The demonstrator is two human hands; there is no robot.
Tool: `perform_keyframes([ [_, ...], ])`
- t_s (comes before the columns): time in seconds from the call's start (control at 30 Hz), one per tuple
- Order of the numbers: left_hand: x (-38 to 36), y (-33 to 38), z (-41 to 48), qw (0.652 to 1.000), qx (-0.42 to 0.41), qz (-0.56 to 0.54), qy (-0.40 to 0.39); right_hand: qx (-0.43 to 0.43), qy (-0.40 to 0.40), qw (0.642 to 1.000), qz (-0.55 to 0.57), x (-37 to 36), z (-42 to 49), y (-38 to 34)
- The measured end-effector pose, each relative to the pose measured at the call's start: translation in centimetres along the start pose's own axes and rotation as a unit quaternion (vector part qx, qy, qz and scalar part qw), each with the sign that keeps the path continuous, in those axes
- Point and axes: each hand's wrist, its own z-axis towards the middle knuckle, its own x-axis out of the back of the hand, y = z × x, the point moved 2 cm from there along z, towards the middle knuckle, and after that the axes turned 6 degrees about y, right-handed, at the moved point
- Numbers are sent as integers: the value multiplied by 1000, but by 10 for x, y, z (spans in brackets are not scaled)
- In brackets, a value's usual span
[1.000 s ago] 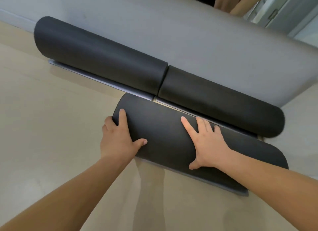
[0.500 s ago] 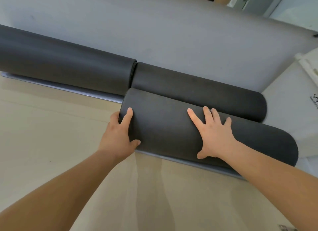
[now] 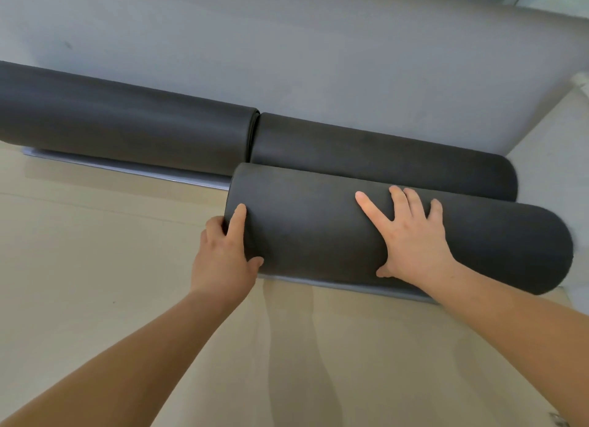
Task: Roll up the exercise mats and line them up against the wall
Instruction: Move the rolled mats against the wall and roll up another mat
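Observation:
Three dark grey rolled mats lie on the floor. The left roll (image 3: 127,124) and the right roll (image 3: 382,159) sit end to end against the grey wall (image 3: 287,44). A third roll (image 3: 318,229) lies in front of the right one, touching it. My left hand (image 3: 223,254) grips this front roll's left end: index finger on top, thumb on the near side, other fingers round the end face. Further right, my right hand (image 3: 411,238) presses flat on its top with the fingers spread.
Beige floor (image 3: 95,267) stretches to the left and toward me. A thin grey mat edge (image 3: 334,285) shows under the front roll, and another (image 3: 127,168) under the left roll. The wall ends at the right, where pale floor (image 3: 548,159) continues.
The front roll has moved toward the wall and now touches the right roll; the gap between them has closed. My left hand has slid out to the roll's left end.

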Motion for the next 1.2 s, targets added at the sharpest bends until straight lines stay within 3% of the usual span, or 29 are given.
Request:
perform_keyframes([
  [0.23,23,-17,10,992,-22,-56,-111,-19,-36,999,18,14,-4,-15],
  [0.37,56,-42,-5,999,-26,-13,-42,79,75,984,139,54,-11,-61],
  [0.5,89,-84,-30,994,-3,31,-104,170,41,944,280,103,-7,-131],
  [0.63,131,-139,-68,984,62,63,-155,236,-23,911,337,127,14,-213],
  [0.8,190,-207,-140,970,224,32,-93,356,-91,856,362,158,16,-344],
  [0.97,241,-253,-250,930,365,-2,-36,467,-155,787,373,213,-43,-460],
  [1.1,273,-281,-341,907,419,8,-41,525,-233,719,390,252,-107,-509],
  [1.2,282,-306,-406,900,435,-15,-32,543,-256,699,388,266,-162,-540],
])
